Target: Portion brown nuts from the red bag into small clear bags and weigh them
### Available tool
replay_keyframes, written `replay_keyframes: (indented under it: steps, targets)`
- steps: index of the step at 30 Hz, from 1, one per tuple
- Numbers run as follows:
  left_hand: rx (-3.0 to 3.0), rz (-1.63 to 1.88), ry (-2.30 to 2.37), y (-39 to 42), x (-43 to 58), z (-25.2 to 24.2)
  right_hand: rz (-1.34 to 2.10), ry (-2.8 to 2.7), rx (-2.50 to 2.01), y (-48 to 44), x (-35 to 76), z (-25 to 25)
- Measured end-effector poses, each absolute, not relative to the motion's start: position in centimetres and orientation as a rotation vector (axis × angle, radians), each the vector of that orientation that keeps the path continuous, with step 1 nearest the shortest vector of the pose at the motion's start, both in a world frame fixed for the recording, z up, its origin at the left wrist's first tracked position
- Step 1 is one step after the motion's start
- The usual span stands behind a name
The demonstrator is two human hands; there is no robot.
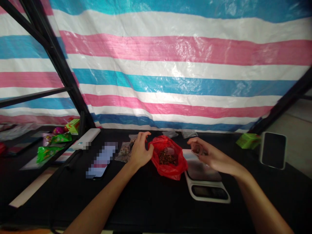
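Head view, looking forward and down at a black tabletop (151,204). The right hand (215,157) is narrowly closed, its fingers (203,144) pinching a small clear cup (197,149) whose long axis lies roughly level and points toward the left hand; which end is open cannot be told. The left hand (140,152) is loosely curled, its fingertips (147,143) at the edge of a red plastic bag (170,170). The bag lies between the hands, mouth facing up, with brown pieces (167,158) inside. Just under the right hand sits a digital kitchen scale (206,191). Beside the left hand lie filled clear bags (124,152). Farther out are a white power bank (86,138), a phone (273,150), a green box (248,141) and a striped tarp (170,81).
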State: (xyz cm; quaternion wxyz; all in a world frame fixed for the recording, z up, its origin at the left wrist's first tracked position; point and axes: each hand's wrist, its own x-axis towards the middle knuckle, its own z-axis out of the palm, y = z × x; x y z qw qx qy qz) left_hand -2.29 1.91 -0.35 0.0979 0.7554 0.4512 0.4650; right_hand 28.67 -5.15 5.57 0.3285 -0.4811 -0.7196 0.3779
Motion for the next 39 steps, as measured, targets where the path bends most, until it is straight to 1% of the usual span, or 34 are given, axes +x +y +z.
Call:
replay_keyframes:
  steps: [4,8,11,15,21,24,29,37,39]
  targets:
    - [2.256,1.374,1.309,1.7,-2.1,-0.4,0.87,-2.056,-1.401,-5.8,30.3,4.3]
    - [2.214,1.375,1.328,1.9,-2.1,-0.7,0.775,-2.09,-1.291,-5.4,31.3,3.4]
    - [2.168,1.413,1.325,2.3,-2.4,-0.8,0.626,-1.913,-1.249,-4.5,32.6,2.7]
    - [2.182,1.414,1.284,2.5,-2.7,-0.8,0.406,-1.578,-1.351,-3.4,34.5,1.0]
    - [2.342,1.296,1.15,1.5,-2.4,-0.1,0.256,-1.486,-1.409,-3.7,35.2,-0.2]
    - [2.408,1.243,1.075,1.2,-2.2,0.3,0.273,-1.531,-1.426,-4.0,34.8,-0.2]
    - [2.407,1.235,1.052,1.2,-2.3,0.2,0.394,-1.625,-1.441,-4.4,34.0,0.4]
    - [2.353,1.283,1.089,1.7,-2.7,-0.1,0.746,-1.847,-1.389,-6.0,33.1,1.6]
    - [2.353,1.287,1.091,1.7,-2.7,-0.1,0.744,-1.917,-1.42,-6.3,32.8,1.5]
